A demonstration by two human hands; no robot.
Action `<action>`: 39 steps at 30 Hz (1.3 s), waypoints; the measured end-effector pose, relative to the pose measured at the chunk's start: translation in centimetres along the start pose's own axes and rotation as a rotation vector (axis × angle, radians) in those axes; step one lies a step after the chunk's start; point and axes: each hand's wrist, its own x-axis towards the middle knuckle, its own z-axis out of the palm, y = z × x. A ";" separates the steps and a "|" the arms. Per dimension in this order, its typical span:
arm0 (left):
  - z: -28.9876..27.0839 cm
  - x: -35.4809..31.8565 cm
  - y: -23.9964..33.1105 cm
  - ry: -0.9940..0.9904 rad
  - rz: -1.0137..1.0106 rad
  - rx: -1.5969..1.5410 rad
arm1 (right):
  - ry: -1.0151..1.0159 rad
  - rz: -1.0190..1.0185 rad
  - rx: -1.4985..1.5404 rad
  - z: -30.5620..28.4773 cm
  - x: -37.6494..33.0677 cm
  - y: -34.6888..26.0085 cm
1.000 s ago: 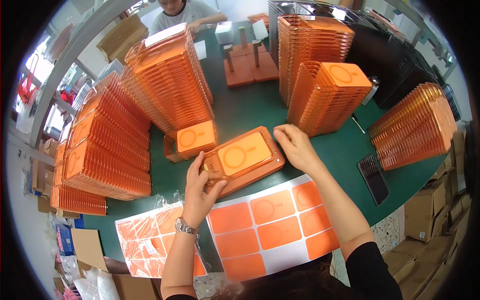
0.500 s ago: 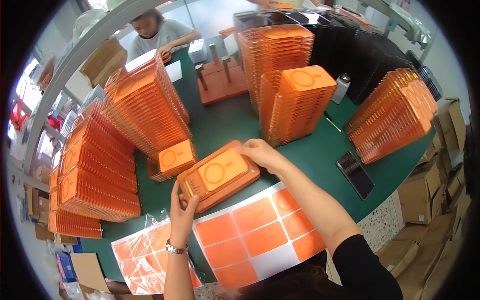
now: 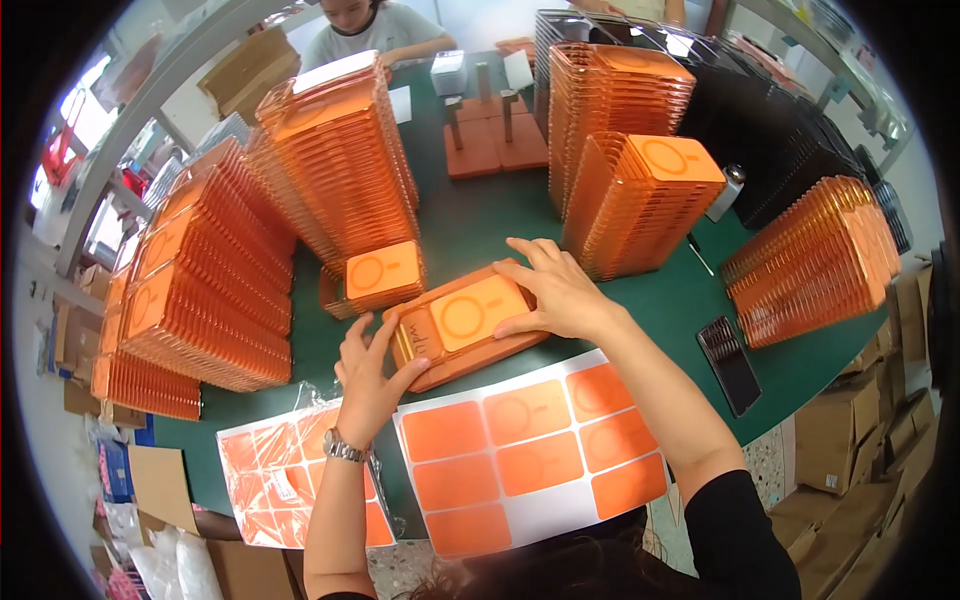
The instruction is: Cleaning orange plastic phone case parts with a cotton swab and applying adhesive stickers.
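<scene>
In front of me, a shallow translucent orange plastic tray (image 3: 416,335) sits on an orange block (image 3: 450,375). An orange card (image 3: 480,312) with a printed ring and short bar lies inside the tray. My left hand (image 3: 372,368) spans the tray's left end, thumb on the near side and fingers on the far side. Around the right end, my right hand (image 3: 572,298) has its thumb near the card's edge and its index finger at the far corner, other fingers raised. Just below lies a sheet of orange stickers (image 3: 548,512), one place on it bare white.
Tall stacks of orange trays stand at left (image 3: 215,310), back left (image 3: 340,170), back right (image 3: 640,210) and right (image 3: 810,265). A short tray pile (image 3: 384,272) nearly touches the block. A phone (image 3: 729,366), plastic-wrapped sheets (image 3: 285,470) and a post fixture (image 3: 490,140) share the green table. Another person (image 3: 370,35) sits opposite.
My right hand has gone from pinching the tray's far right corner to spreading across its right end. My left thumb has moved inward on the left end. The whole view has shifted.
</scene>
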 end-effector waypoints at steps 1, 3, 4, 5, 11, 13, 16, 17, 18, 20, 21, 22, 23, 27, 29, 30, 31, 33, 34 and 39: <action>-0.2 0.2 -0.2 0.054 0.102 0.090 | 0.004 -0.017 0.004 -0.2 0.2 -0.2; -0.8 1.0 -0.9 0.040 0.290 -0.041 | -0.050 -0.056 -0.045 -0.5 0.7 -0.7; -1.2 1.3 -0.8 -0.002 0.315 -0.053 | -0.045 -0.069 -0.045 -0.2 1.2 -0.8; -1.7 1.5 0.1 -0.049 0.348 -0.071 | -0.014 -0.187 -0.038 0.0 1.5 -0.9; -0.5 2.4 0.2 0.157 0.473 -0.161 | -0.084 -0.372 0.045 -0.5 2.4 -2.8; -1.4 2.2 2.8 0.254 0.440 -0.272 | 0.066 -0.417 0.157 -2.7 2.7 -3.2; -3.7 0.4 5.8 0.593 0.490 -0.405 | 0.344 -0.451 -0.035 -11.7 1.6 -4.4; -3.6 -1.2 6.0 0.426 0.488 -0.380 | 0.407 -0.454 -0.116 -14.6 0.9 -3.1; -3.4 -2.9 5.8 0.260 0.479 -0.344 | 0.400 -0.386 -0.190 -17.4 0.2 -1.7; -1.8 -5.9 6.7 -0.191 0.355 -0.439 | 0.295 -0.174 -0.300 -21.6 -0.7 1.3; 0.1 -6.8 6.8 -0.228 0.431 -0.396 | 0.210 -0.100 -0.283 -22.6 -0.7 2.4; 2.1 -7.5 6.9 -0.263 0.504 -0.349 | 0.137 -0.048 -0.260 -23.2 -0.5 4.3; 3.5 -8.0 7.5 -0.262 0.513 -0.354 | 0.062 0.015 -0.243 -23.4 -0.4 6.2; 6.2 -10.1 8.2 -0.230 0.565 -0.183 | -0.121 0.072 -0.086 -23.2 0.8 8.2; 6.8 -10.8 8.0 -0.231 0.523 -0.204 | -0.222 0.122 -0.016 -23.5 0.8 8.1; 6.8 -11.0 7.8 -0.236 0.519 -0.191 | -0.217 0.117 -0.003 -23.5 0.8 7.9; 6.9 -11.2 7.5 -0.236 0.511 -0.181 | -0.234 0.143 -0.012 -23.6 0.7 7.7; 6.8 -11.6 7.6 -0.244 0.504 -0.172 | -0.251 0.174 -0.017 -23.8 0.0 7.9; 6.8 -11.7 7.7 -0.240 0.503 -0.158 | -0.257 0.193 -0.010 -23.8 -0.2 8.1; 7.7 -11.2 7.9 -0.285 0.504 -0.172 | 0.010 -0.049 -0.295 -22.5 -2.3 9.9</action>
